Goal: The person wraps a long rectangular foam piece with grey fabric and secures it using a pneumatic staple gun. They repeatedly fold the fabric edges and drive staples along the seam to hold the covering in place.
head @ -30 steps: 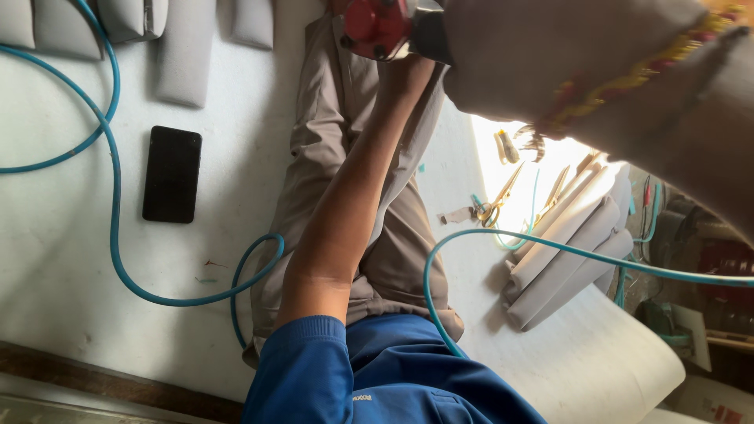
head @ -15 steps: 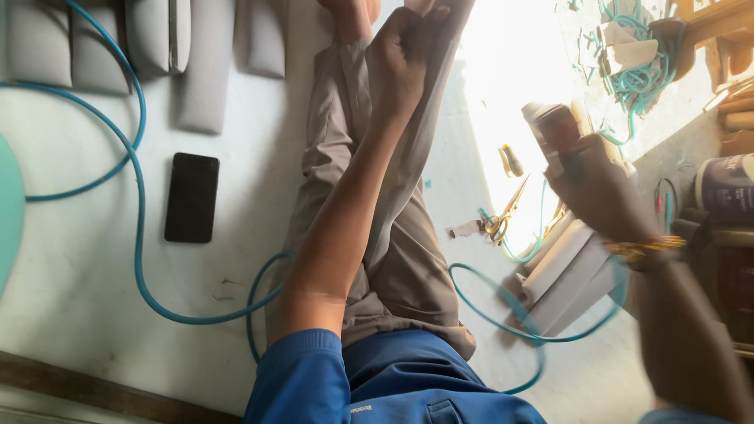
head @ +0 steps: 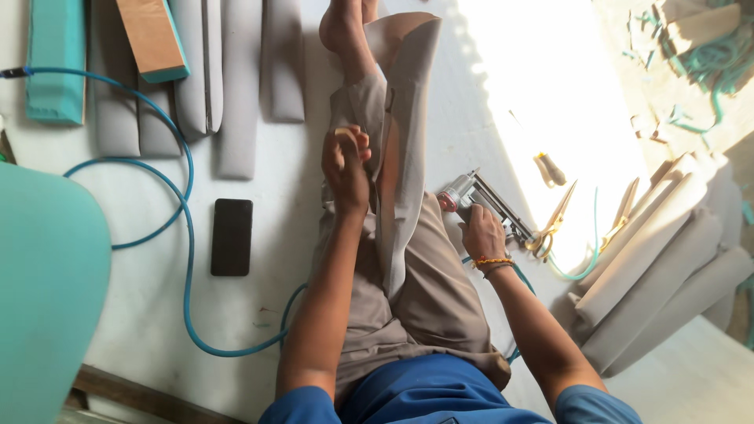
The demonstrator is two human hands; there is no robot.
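The teal cushion (head: 47, 290) runs off the left edge, shape untold.

A teal hose (head: 185, 235), black phone (head: 232, 236) and grey padded strips (head: 236, 86) are seen on the whitish floor (head: 267, 298); the fabric panel (head: 404, 141) appears beige, the nail gun (head: 483, 206) silvery-black.

The staple gun (head: 481, 202) in the right hand (head: 481, 233) looks like dull grey metal with a red cap, and the phone (head: 232, 236) is glossy black. The strip (head: 404, 141) the left hand (head: 345, 163) holds is soft matt beige cloth. The hose (head: 184, 235) is smooth blue plastic; the scissors (head: 556, 221) look brassy.
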